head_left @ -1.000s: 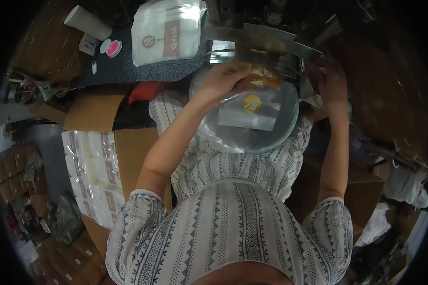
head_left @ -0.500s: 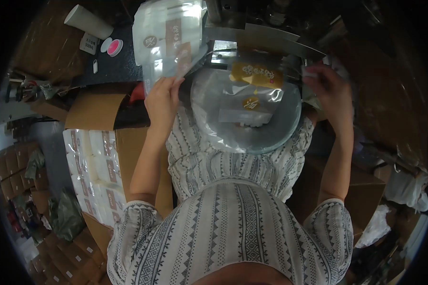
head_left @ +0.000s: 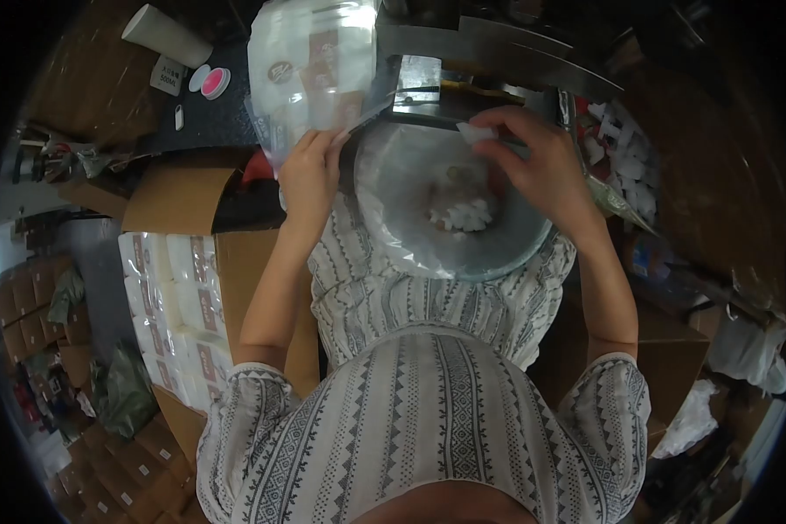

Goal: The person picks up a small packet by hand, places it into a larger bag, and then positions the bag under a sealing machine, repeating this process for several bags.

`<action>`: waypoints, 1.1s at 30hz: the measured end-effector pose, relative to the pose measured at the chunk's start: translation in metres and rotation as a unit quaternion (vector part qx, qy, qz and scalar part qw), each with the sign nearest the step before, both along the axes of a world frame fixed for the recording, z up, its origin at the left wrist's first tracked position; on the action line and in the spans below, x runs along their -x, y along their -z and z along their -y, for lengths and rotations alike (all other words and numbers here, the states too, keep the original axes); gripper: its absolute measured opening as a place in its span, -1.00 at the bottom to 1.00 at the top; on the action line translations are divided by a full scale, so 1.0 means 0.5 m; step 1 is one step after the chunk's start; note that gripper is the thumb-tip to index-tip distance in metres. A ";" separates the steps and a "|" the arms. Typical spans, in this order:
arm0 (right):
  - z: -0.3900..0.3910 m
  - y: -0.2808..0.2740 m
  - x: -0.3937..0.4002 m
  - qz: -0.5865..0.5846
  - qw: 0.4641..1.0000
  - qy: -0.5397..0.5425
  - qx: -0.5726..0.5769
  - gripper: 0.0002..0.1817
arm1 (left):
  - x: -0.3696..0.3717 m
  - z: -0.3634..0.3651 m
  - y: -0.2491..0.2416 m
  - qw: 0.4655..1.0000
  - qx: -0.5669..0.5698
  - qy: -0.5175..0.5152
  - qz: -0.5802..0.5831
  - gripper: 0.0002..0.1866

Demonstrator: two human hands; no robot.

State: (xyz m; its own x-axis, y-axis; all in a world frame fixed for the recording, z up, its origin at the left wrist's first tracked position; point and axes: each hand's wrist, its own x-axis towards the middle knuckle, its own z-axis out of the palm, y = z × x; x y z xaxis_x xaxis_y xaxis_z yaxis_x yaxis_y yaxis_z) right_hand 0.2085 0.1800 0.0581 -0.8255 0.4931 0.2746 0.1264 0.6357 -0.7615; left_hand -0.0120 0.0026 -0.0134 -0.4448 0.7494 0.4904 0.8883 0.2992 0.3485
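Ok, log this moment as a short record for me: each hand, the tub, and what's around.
Left hand: pinches the edge of a clear bag
Right hand: holds a small white piece between thumb and fingers, over the far side of the tub
Tub contents: loose white bits; the rest unclear
Person's right: heap of pale scraps
Table, left: white cup, small pink pot
Person's left: open carton with wrapped bundles
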 end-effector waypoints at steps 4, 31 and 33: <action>0.002 0.000 0.006 -0.059 0.993 -0.025 -0.094 -0.76 | -0.068 0.004 -0.063 1.000 -0.014 -0.013 0.015 -0.91; -0.150 0.063 -0.156 0.307 0.895 0.248 -0.209 -0.78 | -0.012 -0.095 -0.012 0.985 -0.107 0.033 0.133 -0.57; -0.120 0.009 -0.144 0.277 0.914 0.264 -0.134 -0.77 | 0.041 -0.041 0.052 0.984 0.065 -0.024 -0.162 -0.52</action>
State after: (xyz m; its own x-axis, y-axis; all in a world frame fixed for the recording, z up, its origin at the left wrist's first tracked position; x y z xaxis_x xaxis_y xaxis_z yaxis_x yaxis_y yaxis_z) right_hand 0.2805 0.2398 0.0537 -0.5410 0.8392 0.0557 0.7882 0.5290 -0.3144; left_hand -0.0323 0.0229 -0.0392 -0.3175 0.7965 0.5145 0.9301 0.3674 0.0052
